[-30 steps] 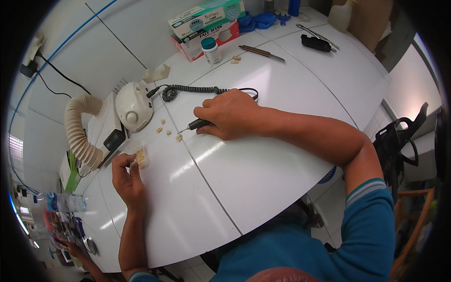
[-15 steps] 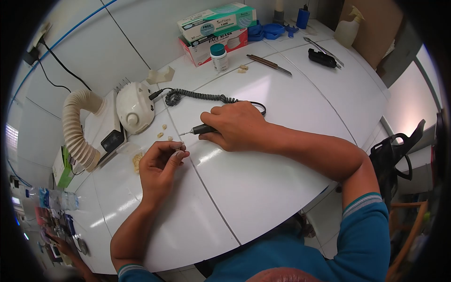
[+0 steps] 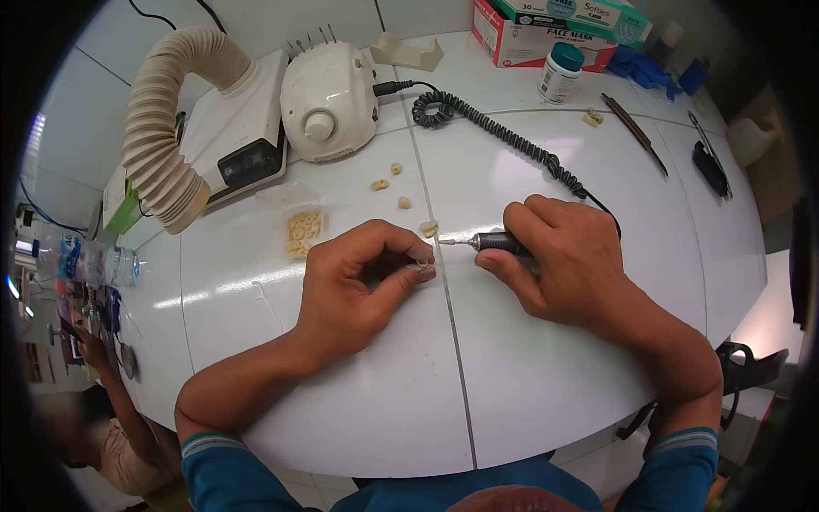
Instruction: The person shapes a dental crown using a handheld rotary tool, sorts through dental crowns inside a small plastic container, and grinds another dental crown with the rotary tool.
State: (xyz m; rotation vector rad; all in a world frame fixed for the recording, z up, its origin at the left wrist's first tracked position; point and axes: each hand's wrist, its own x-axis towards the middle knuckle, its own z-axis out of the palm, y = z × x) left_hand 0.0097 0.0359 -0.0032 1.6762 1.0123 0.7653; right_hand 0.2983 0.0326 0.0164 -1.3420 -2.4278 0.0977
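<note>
Between the thumb and fingertips of my left hand (image 3: 345,290) is a small cream ring-like piece (image 3: 422,264), possibly a dental crown, mostly covered by the fingers. My right hand (image 3: 567,260) is closed around a dark rotary handpiece (image 3: 496,242). Its thin metal bit points left and ends just beside my left fingertips, apart from the held piece. A loose cream tooth-shaped piece (image 3: 429,229) lies just beyond the bit. From the handpiece, a black coiled cord (image 3: 503,128) runs back to a white control unit (image 3: 328,102) with a round knob.
A clear box (image 3: 303,232) of cream pieces sits left of centre. A white machine with a ribbed hose (image 3: 158,128) stands behind it. At the back are a white bottle (image 3: 560,75), mask boxes (image 3: 533,38) and a brown-handled knife (image 3: 633,128). Another person's arm (image 3: 124,401) shows at far left.
The camera view has shifted left and closer, so the table items appear larger and further right. Both hands keep their grips, with the bit still near my left fingertips.
</note>
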